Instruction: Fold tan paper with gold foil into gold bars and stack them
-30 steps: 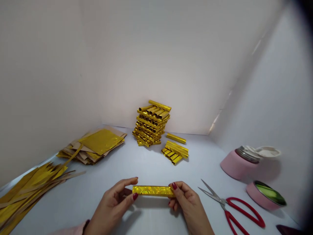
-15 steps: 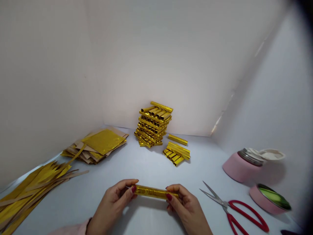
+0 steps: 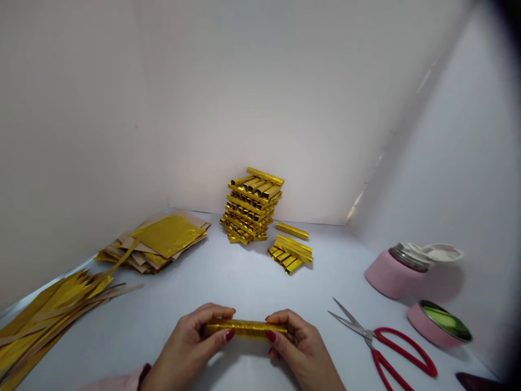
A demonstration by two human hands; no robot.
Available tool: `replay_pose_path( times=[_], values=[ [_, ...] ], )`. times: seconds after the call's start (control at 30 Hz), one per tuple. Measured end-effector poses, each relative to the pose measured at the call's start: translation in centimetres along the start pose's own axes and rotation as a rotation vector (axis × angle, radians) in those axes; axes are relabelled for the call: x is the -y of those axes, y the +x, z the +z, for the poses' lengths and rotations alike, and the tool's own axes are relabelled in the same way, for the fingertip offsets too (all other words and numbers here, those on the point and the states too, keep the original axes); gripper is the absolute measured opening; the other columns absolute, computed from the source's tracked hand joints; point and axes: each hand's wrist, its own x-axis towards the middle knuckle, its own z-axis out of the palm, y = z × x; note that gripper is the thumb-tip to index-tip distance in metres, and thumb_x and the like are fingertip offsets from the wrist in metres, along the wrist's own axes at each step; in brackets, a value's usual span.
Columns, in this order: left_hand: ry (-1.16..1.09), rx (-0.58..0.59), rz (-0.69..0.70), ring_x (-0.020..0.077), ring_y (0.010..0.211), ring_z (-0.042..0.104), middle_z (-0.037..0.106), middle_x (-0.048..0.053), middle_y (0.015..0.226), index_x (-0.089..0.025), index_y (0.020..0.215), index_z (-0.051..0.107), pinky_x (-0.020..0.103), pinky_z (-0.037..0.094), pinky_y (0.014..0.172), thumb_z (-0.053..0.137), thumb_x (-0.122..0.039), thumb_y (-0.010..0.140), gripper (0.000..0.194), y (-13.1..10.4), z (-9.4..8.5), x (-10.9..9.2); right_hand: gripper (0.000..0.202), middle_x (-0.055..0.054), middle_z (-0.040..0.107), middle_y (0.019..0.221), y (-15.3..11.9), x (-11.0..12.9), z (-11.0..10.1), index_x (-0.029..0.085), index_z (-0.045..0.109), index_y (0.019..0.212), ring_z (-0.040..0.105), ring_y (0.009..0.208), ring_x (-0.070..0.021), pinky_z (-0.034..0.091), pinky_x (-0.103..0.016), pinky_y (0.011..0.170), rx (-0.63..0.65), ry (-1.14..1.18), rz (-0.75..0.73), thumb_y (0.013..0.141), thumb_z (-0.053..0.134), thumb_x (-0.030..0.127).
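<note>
Between my two hands, low in the middle of the view, lies a gold foil paper tube, held level. My left hand pinches its left end between thumb and fingers, covering that end. At the other end my right hand grips it the same way, thumb in front and fingers behind. Beyond my hands rises a crisscross stack of gold tubes against the back wall. A smaller layered group of gold tubes lies to its right, with one single gold tube just behind.
Gold paper sheets are piled at back left, with gold and brown strips in front. Open scissors with red handles lie right of my right hand. Farther right stand a pink jar and a pink cup with something green inside.
My hands have drawn slightly toward me and left with the tube, which is now more level. My left thumb has slid inward along it. The view has shifted a little.
</note>
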Motion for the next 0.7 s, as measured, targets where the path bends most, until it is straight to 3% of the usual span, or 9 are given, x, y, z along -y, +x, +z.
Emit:
replay_pose_path(
  times=[0.1, 0.23, 0.5, 0.7],
  values=[
    [0.079, 0.028, 0.031, 0.0181, 0.071, 0.062, 0.069, 0.005, 0.078, -0.020, 0.083, 0.074, 0.024, 0.048, 0.064, 0.066, -0.033, 0.078, 0.017, -0.1, 0.0, -0.4, 0.036, 0.000, 0.059, 0.064, -0.2, 0.0, 0.2, 0.016, 0.063, 0.089, 0.055, 0.056, -0.0130, 0.042, -0.024, 0.054, 0.030, -0.017, -0.033, 0.075, 0.068, 0.050],
    [0.059, 0.067, 0.107, 0.0195, 0.079, 0.064, 0.069, 0.007, 0.087, -0.022, 0.083, 0.075, 0.026, 0.049, 0.070, 0.065, -0.033, 0.080, 0.016, -0.1, 0.0, -1.0, 0.033, -0.001, 0.061, 0.063, -0.2, -0.2, 0.3, 0.016, 0.067, 0.087, 0.055, 0.054, -0.0133, 0.044, -0.025, 0.053, 0.032, -0.049, -0.055, 0.076, 0.067, 0.047],
    [0.060, 0.100, 0.112, 0.0190, 0.075, 0.065, 0.070, 0.007, 0.084, -0.022, 0.078, 0.076, 0.026, 0.049, 0.068, 0.062, -0.036, 0.082, 0.020, -0.2, 0.0, -1.1, 0.033, -0.003, 0.064, 0.066, -0.2, -0.4, 0.3, 0.016, 0.070, 0.085, 0.057, 0.054, -0.0142, 0.044, -0.025, 0.052, 0.022, -0.061, -0.070, 0.076, 0.067, 0.048],
    [0.040, 0.007, 0.118, 0.0210, 0.087, 0.064, 0.070, 0.007, 0.094, -0.023, 0.090, 0.074, 0.027, 0.050, 0.075, 0.066, -0.030, 0.079, 0.015, -0.2, -0.1, -0.7, 0.042, -0.001, 0.061, 0.059, 0.0, -0.4, 0.4, 0.016, 0.067, 0.088, 0.055, 0.049, -0.0127, 0.043, -0.024, 0.050, -0.025, 0.014, 0.008, 0.073, 0.068, 0.055]
  ],
)
